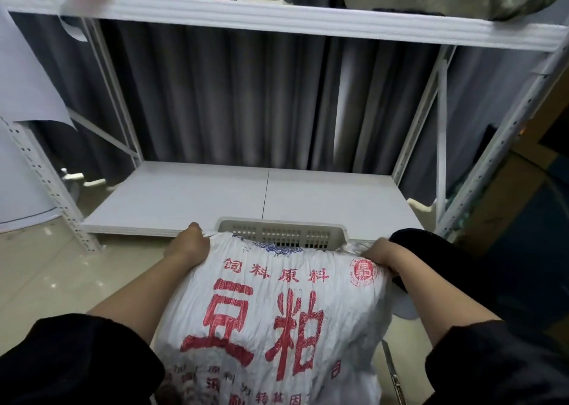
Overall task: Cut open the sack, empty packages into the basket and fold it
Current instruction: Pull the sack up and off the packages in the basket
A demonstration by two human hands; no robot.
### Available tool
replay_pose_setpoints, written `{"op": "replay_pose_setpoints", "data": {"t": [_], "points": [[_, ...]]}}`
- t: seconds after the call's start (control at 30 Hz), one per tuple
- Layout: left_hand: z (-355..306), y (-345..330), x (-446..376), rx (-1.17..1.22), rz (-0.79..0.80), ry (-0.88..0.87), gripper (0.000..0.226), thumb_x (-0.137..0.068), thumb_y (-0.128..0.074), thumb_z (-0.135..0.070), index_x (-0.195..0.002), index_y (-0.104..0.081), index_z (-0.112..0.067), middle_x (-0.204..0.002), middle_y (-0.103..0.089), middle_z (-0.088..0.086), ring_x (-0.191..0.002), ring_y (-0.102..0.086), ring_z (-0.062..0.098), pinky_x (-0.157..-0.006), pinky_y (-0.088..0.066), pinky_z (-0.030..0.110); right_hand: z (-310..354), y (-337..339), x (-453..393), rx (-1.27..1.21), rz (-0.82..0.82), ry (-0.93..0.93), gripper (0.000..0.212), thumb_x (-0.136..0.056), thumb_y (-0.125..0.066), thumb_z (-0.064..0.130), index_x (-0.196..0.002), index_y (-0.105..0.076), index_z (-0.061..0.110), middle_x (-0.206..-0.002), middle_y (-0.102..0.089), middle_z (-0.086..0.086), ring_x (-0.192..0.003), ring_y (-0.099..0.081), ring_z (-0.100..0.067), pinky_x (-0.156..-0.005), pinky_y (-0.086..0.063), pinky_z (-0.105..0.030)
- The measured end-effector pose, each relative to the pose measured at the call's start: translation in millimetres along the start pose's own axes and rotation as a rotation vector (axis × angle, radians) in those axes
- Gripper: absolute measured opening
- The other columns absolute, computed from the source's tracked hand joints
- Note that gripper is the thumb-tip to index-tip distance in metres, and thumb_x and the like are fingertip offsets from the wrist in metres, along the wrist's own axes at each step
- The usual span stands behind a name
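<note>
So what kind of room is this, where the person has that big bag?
Probably a storeroom: bare white metal shelving, a stuffed printed sack over a plastic basket, and bags piled on the top shelf.

Two forearms are seen from above, bare from wrist to near the elbow. Black sleeves, the left sleeve (77, 358) and the right sleeve (498, 364), are pushed up into loose, thick folds of a soft matte fabric, with no print, cuffs or buttons to be made out. No rings, watch or gloves are seen on the left hand (189, 244) or the right hand (380, 252); a dark-clothed bulge (421, 244) is noted beyond the right hand, probably a knee, though this cannot be told for certain.
</note>
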State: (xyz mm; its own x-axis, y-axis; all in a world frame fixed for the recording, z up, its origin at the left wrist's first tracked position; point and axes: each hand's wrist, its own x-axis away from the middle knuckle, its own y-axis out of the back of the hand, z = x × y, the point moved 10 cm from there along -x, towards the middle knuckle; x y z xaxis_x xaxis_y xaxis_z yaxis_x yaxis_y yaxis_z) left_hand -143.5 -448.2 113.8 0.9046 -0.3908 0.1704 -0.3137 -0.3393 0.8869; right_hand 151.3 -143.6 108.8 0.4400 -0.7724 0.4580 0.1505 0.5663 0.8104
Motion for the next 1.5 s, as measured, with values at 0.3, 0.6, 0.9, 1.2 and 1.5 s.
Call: {"op": "replay_pose_setpoints", "data": {"t": [0.3, 0.6, 0.9, 1.2, 1.5], "points": [[-17, -9, -23, 0.112, -0.128, -0.013, 0.029, -0.098, -0.039, -0.020, -0.120, -0.048, -0.003, -0.119, -0.060, 0.024, -0.111, -0.055, 0.040, -0.086, -0.042, 0.037, 39, -3, 0, -0.842, -0.070, 0.291, 0.054, -0.093, -0.056, 0.030, -0.139, -0.031, 0.016, -0.132, -0.047, -0.010, -0.105, -0.055, -0.020, -0.074, -0.042, -0.024], [-44, -18, -17, -0.016, -0.120, -0.328, 0.040, -0.094, -0.036, -0.005, -0.128, -0.046, -0.024, -0.127, -0.041, 0.016, -0.093, -0.059, 0.037, -0.080, -0.045, 0.036, 36, -15, 2, -0.418, -0.207, 0.483, 0.037, -0.096, -0.050, 0.021, -0.132, -0.052, 0.026, -0.133, -0.057, 0.001, -0.124, -0.051, -0.018, -0.105, -0.038, -0.030], [-28, -30, -27, -0.074, 0.038, -0.282, 0.038, -0.096, -0.038, -0.011, -0.125, -0.059, -0.019, -0.128, -0.048, 0.017, -0.113, -0.055, 0.035, -0.101, -0.042, 0.036, 4, -62, -26, 0.084, 0.204, 0.157, 0.039, -0.103, -0.032, 0.018, -0.133, -0.050, 0.001, -0.140, -0.049, -0.017, -0.128, -0.047, -0.029, -0.099, -0.036, -0.030], [-96, -18, 82, -0.191, 0.068, -0.602, 0.074, -0.083, -0.034, -0.073, -0.147, -0.022, -0.038, -0.159, -0.006, -0.006, -0.148, -0.001, 0.021, -0.117, 0.001, 0.049, 7, -22, -45, -0.764, -0.181, 0.061, 0.023, -0.089, -0.062, 0.018, -0.103, -0.067, 0.001, -0.111, -0.067, -0.020, -0.105, -0.062, -0.033, -0.094, -0.048, -0.041], [-111, -78, 149, -0.559, 0.060, -0.832, 0.063, -0.095, -0.045, -0.044, -0.150, -0.019, -0.030, -0.160, -0.013, 0.005, -0.144, -0.023, 0.028, -0.116, -0.023, 0.044, 29, -40, -17, -0.471, 0.038, 0.130, 0.064, -0.096, -0.045, 0.045, -0.142, -0.036, 0.000, -0.142, -0.045, -0.018, -0.128, -0.045, -0.033, -0.099, -0.036, -0.033]]}}
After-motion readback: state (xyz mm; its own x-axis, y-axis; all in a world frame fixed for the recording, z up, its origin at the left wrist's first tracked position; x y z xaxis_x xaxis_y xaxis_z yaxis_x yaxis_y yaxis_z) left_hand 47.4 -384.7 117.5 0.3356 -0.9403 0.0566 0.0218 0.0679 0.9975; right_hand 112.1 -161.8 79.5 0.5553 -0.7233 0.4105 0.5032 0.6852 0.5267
